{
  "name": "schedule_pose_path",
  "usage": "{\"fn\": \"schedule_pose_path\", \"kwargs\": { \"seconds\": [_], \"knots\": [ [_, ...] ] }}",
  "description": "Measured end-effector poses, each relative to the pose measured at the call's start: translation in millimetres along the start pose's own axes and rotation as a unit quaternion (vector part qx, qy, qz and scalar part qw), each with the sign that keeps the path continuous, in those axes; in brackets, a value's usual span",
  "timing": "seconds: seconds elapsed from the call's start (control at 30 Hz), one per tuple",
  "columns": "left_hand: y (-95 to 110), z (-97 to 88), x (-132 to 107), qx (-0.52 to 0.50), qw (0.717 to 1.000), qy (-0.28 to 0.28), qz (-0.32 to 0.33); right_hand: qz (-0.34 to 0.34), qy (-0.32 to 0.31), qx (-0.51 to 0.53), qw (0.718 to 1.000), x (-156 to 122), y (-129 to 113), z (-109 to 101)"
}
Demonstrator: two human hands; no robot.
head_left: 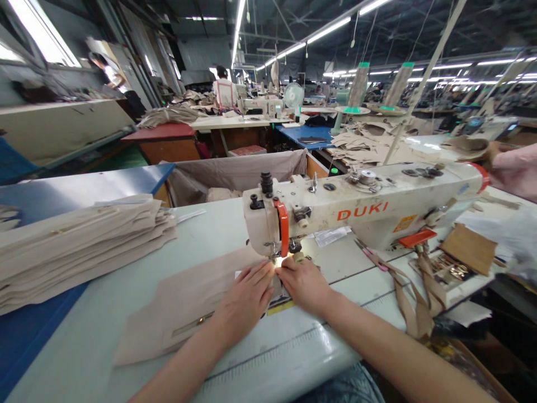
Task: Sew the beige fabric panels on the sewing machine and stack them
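A beige fabric panel (188, 291) lies on the sewing machine's table, its far right end under the presser foot, where a lamp shines. A zipper with a gold pull (200, 321) is set in the panel near my left forearm. My left hand (249, 294) rests flat on the panel, fingers stretched toward the needle. Right beside it, my right hand (304, 284) has its fingers bent and pressed together at the fabric's edge by the presser foot. The fingertips partly hide the cloth there. Above both hands stands the white sewing machine (319, 204) marked DUKI. A small white tag (238, 274) shows by my left fingers.
Stacked beige panels with zippers (84, 240) lie at left. Scissors (371, 254), fabric strips (409, 302) and a tray of metal parts (455, 271) are at right. A cloth-lined bin (239, 170) stands behind the table. Other people work farther back; a pink sleeve (516, 168) shows at right.
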State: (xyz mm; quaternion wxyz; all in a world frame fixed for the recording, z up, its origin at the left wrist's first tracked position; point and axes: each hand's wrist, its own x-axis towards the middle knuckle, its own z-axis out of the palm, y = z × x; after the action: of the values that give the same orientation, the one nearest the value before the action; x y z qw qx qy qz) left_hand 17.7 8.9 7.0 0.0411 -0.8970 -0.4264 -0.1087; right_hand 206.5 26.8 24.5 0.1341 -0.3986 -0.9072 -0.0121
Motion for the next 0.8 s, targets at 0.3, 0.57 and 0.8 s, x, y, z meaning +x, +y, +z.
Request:
{"fn": "schedule_pose_path", "kwargs": {
  "seconds": [0.3, 0.57, 0.8],
  "knots": [
    [-9, 4.7, 7, -0.020, 0.999, 0.024, -0.029, -0.005, 0.008, -0.015, 1.000, -1, 1, 3],
    [-6, 1.5, -11, 0.004, 0.999, -0.003, -0.043, -0.036, 0.057, 0.016, 0.998, -7, 3, 6],
    [14, -36.3, -74, 0.078, 0.990, 0.079, -0.084, -0.104, 0.174, 0.111, 0.973, -14, 4, 12]
  ]
}}
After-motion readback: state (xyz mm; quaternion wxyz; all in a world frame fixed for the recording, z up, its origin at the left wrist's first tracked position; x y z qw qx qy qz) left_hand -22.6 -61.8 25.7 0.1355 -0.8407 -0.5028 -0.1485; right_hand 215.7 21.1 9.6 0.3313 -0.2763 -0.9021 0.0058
